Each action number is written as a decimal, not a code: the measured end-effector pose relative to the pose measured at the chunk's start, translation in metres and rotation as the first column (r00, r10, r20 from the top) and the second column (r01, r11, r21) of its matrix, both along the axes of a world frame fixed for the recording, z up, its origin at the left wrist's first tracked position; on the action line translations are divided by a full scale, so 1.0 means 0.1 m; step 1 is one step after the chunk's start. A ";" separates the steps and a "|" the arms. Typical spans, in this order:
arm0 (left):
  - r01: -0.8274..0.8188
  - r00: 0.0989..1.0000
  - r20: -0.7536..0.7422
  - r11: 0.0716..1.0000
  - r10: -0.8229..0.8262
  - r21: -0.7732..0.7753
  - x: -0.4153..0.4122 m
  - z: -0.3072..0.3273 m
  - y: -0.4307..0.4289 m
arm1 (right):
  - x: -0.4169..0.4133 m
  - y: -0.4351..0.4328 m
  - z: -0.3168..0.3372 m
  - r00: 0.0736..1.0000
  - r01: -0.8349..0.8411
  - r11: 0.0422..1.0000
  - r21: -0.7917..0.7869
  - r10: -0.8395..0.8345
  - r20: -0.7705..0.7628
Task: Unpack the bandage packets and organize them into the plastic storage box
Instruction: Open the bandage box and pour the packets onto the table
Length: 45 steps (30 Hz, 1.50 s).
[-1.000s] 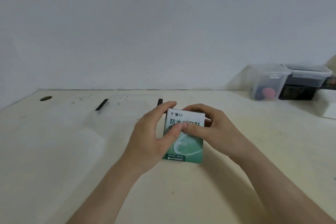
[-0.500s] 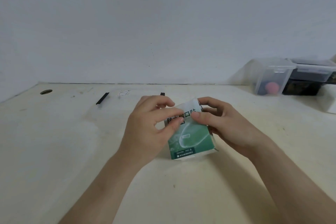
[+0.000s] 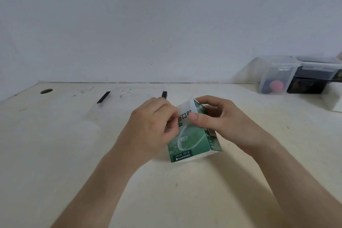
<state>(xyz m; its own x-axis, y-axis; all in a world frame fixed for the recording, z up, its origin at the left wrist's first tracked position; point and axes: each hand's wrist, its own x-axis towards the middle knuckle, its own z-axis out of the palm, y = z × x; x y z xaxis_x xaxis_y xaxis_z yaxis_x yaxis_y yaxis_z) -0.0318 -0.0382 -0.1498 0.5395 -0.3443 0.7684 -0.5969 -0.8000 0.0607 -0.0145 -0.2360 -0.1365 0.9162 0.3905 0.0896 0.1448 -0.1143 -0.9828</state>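
Mid-surface [image 3: 55, 153], the green-and-white cardboard bandage carton [image 3: 190, 140] is standing tilted; left hand [image 3: 149, 131] and right hand [image 3: 220, 118] are both pinching its top. The clear plastic storage box [image 3: 273, 76] is sitting at the far right edge.

Layout referred to the bandage box [image 3: 188, 139], which is held tilted over the table [image 3: 55, 153]. The left hand [image 3: 149, 126] is placed against its left side and the right hand [image 3: 222, 122] against its right side. Directly behind it a short strip [image 3: 164, 94] is laid; behind and to the left, a long strip [image 3: 103, 97]; farther left, a hole [image 3: 46, 91]. Well behind and to the right, a plastic storage box [image 3: 275, 76] is set at the wall [image 3: 166, 24], with a lidded container [image 3: 314, 77] just beside it, farther right.
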 end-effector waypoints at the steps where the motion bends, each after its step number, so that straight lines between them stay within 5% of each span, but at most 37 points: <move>1: -0.004 1.000 -0.021 1.000 0.004 -0.006 -0.01 0.01 0.00 | 0.00 0.00 0.00 1.000 -0.009 1.000 -0.009 0.009 0.005; 13: 0.065 0.981 -0.142 0.915 -0.131 -0.398 -0.10 0.08 -0.01 | 0.02 -0.05 0.02 0.996 -0.004 0.999 -0.049 0.009 0.089; 17: 0.067 0.964 -0.216 0.926 -0.157 -0.371 -0.08 0.04 -0.03 | 0.03 -0.06 -0.01 0.999 -0.037 0.998 0.041 0.035 0.033; 22: 0.079 0.994 -0.044 0.936 -0.100 -0.342 -0.02 -0.04 -0.12 | 0.08 -0.09 -0.05 0.999 -0.044 0.993 0.105 0.045 -0.012; 30: -0.020 0.995 0.101 0.999 0.024 -0.045 0.00 -0.06 -0.11 | 0.06 -0.04 -0.07 0.999 -0.046 0.995 0.088 0.048 -0.023; 38: 0.045 0.996 -0.060 0.975 -0.059 -0.216 -0.02 -0.04 -0.02 | 0.06 -0.04 -0.07 0.999 -0.039 0.996 0.084 0.039 0.001; 45: 0.081 0.995 0.069 0.972 -0.068 -0.219 -0.01 -0.07 -0.09 | 0.07 -0.05 -0.06 1.000 -0.026 0.996 0.079 0.026 0.000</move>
<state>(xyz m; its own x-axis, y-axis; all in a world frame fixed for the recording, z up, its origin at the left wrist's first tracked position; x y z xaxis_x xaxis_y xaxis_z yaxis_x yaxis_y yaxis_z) -0.0331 -0.0471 -0.1572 0.4692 -0.1999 0.8602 -0.6623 -0.7240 0.1930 -0.0076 -0.2410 -0.1423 0.9058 0.4061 0.1205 0.1459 -0.0320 -0.9888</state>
